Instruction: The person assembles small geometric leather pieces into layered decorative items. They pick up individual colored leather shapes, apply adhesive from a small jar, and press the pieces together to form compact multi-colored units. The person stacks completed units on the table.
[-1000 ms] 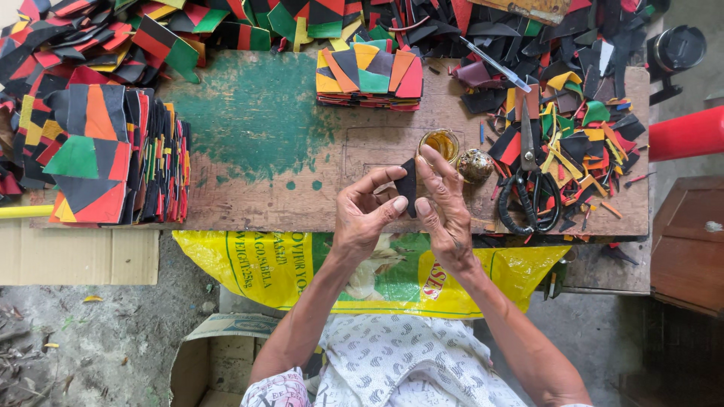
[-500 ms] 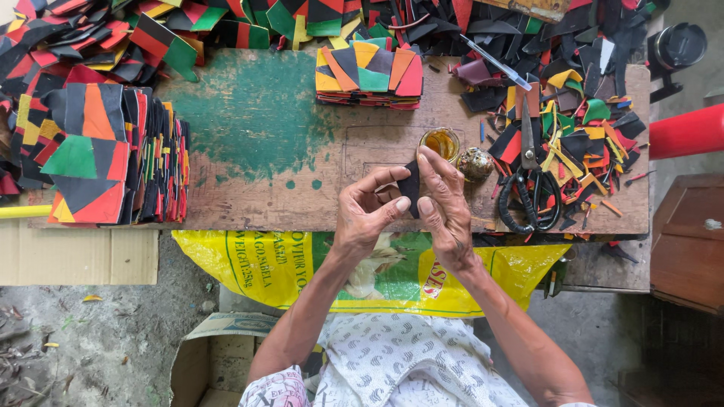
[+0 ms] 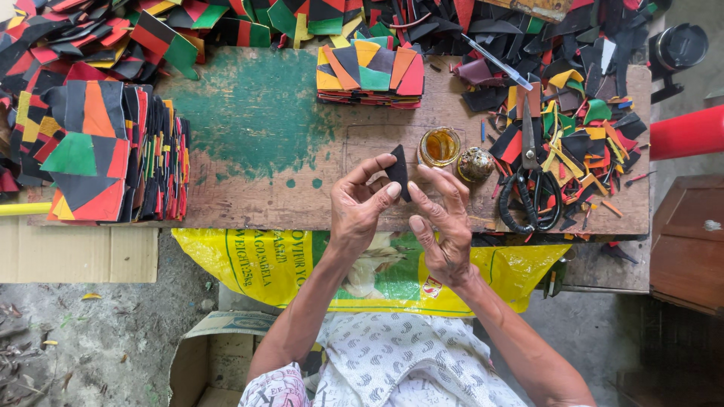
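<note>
Head view. Tabletop [image 3: 302, 203] of worn wood, green paint patch toward 10 o'clock. Left hand [image 3: 360, 207] holds a black piece [image 3: 398, 172] upright above the tabletop's near edge; thumb and forefinger are clamped on its lower end. Right hand [image 3: 445, 226] sits just beside it at 4 o'clock, fingers [image 3: 434, 185] loosely spread, tips touching or nearly touching the piece; contact cannot be confirmed, and nothing is gripped by this hand.

Jar [image 3: 440, 145] with amber liquid stands on the tabletop at 2 o'clock from the piece, close by. Round lid [image 3: 476, 163] lies just beside the jar at 3 o'clock. Scissors [image 3: 528, 188], black-handled, lie at 3 o'clock, among coloured scraps [image 3: 581, 128]. Stack of multicoloured panels [image 3: 369, 74] rests at 12 o'clock. Larger stack [image 3: 105, 158] sits at 9 o'clock, well apart. Yellow sack [image 3: 286, 264] hangs below the tabletop edge at 6 o'clock. Red cylinder [image 3: 688, 132] shows at the frame's 3 o'clock edge.
</note>
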